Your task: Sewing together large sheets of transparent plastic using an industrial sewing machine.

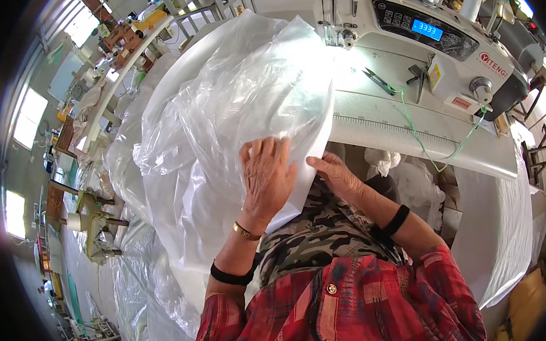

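Note:
A large, crumpled sheet of translucent white plastic (pixel 214 105) spreads over the table and down across my lap. My left hand (pixel 267 177) lies on top of it, fingers a little bent and apart. At the sheet's right edge, my right hand (pixel 340 174) pinches the border, thumb on top and fingers mostly hidden beneath. The sheet's upper right corner lies under the bright lamp beside the needle area of a white sewing machine (pixel 365 42). What lies under the plastic there is lost in glare.
Dark thread snips (pixel 379 81) rest on the machine bed, tied to a green cord (pixel 411 123) that loops over the front edge. A ruler strip (pixel 394 127) runs along the bed. White sheeting (pixel 492 221) hangs at the right. A cluttered bench (pixel 122 61) stands far left.

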Demonstrator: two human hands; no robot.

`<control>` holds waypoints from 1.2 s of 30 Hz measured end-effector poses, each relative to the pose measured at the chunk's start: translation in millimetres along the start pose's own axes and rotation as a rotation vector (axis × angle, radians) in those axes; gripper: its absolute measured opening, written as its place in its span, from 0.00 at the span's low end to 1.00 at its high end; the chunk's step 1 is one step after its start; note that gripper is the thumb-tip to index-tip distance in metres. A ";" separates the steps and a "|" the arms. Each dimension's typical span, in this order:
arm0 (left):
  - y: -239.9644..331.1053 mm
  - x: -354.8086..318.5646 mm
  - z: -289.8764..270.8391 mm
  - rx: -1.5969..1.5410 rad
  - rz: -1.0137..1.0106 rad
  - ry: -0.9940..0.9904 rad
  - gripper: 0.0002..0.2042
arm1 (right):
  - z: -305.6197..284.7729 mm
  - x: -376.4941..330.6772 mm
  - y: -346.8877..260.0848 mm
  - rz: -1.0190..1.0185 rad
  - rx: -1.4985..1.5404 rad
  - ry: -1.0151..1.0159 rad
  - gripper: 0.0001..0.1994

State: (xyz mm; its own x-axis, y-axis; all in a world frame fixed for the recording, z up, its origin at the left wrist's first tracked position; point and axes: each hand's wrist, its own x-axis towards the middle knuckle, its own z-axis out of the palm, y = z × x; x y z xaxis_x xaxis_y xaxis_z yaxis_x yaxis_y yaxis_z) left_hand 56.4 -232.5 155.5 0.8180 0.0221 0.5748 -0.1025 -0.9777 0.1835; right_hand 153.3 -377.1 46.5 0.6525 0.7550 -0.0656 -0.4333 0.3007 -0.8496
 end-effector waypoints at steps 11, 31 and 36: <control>-36.6 -5.2 -13.4 -0.954 -0.478 -0.204 0.05 | 1.3 -49.4 -25.2 0.256 0.043 -0.334 0.42; -6.5 4.0 -32.1 -1.073 -0.555 -0.196 0.10 | -25.2 -54.9 -75.8 -0.235 0.580 -0.031 0.35; -5.6 2.5 -31.8 -1.025 -0.544 -0.182 0.10 | -34.3 -77.4 -82.2 -0.344 -0.161 0.100 0.17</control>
State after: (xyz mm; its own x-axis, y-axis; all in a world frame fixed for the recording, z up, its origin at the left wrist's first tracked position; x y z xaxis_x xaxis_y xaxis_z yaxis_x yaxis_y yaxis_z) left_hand 41.1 -220.3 181.2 0.9550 0.2733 0.1155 -0.0545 -0.2211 0.9737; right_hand 159.8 -480.3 103.5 0.8034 0.5632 0.1934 -0.0810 0.4251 -0.9015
